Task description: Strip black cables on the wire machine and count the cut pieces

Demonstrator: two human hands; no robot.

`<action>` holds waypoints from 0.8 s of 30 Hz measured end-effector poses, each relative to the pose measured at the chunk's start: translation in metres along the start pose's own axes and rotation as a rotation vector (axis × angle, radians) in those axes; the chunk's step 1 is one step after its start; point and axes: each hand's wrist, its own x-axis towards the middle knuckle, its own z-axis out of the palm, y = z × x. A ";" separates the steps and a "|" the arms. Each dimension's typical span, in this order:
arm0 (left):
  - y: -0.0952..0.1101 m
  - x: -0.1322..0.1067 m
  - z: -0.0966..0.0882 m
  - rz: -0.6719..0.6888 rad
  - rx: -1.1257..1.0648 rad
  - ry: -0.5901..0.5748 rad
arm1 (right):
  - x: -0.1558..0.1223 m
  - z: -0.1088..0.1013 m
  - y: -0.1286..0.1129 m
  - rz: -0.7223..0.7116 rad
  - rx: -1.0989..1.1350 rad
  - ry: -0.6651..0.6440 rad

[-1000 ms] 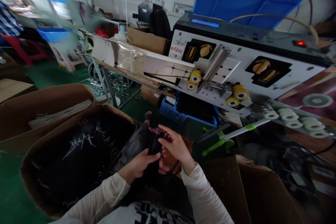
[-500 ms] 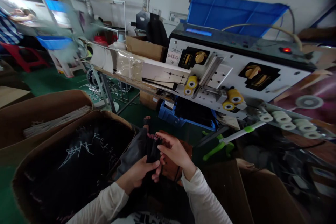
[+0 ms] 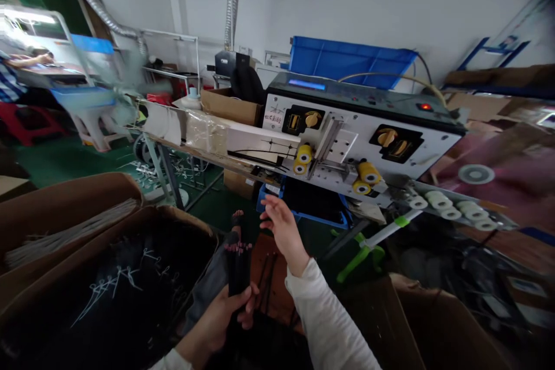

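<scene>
My left hand (image 3: 217, 315) is wrapped round a bundle of black wires (image 3: 238, 272), gripping it at the lower part. The upper ends of the bundle show pinkish tips, roughly level with one another. Up and to the right of it, my right hand (image 3: 281, 228) is raised in the air, fingers loosely bent and apart, with nothing visible in them. Below that hand is a brown surface (image 3: 262, 254) with a few black wires lying across it.
Ahead stands a white-fronted machine (image 3: 342, 159) with yellow rollers (image 3: 368, 172) and a blue crate (image 3: 351, 60) behind. Below it sits a blue bin (image 3: 316, 217) of black material. Cardboard boxes (image 3: 173, 214) with tied black wire bundles stand left; another box (image 3: 416, 324) is right.
My right hand has left the bundle's tips and moved up and away. My left hand, still round the wires, sits lower and further left. The view has tilted up.
</scene>
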 end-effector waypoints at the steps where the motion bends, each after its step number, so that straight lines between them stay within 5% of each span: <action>1: -0.001 0.000 -0.001 -0.002 -0.004 -0.001 | 0.012 0.006 -0.004 -0.001 0.079 0.073; 6: -0.006 -0.003 -0.005 -0.006 -0.033 -0.017 | 0.070 0.033 -0.019 0.078 0.353 0.327; 12: -0.005 -0.010 -0.008 0.004 -0.065 0.007 | 0.111 0.043 -0.025 0.130 0.372 0.514; 24: 0.004 -0.013 -0.015 0.007 -0.069 0.014 | 0.098 0.042 -0.012 -0.091 0.460 0.496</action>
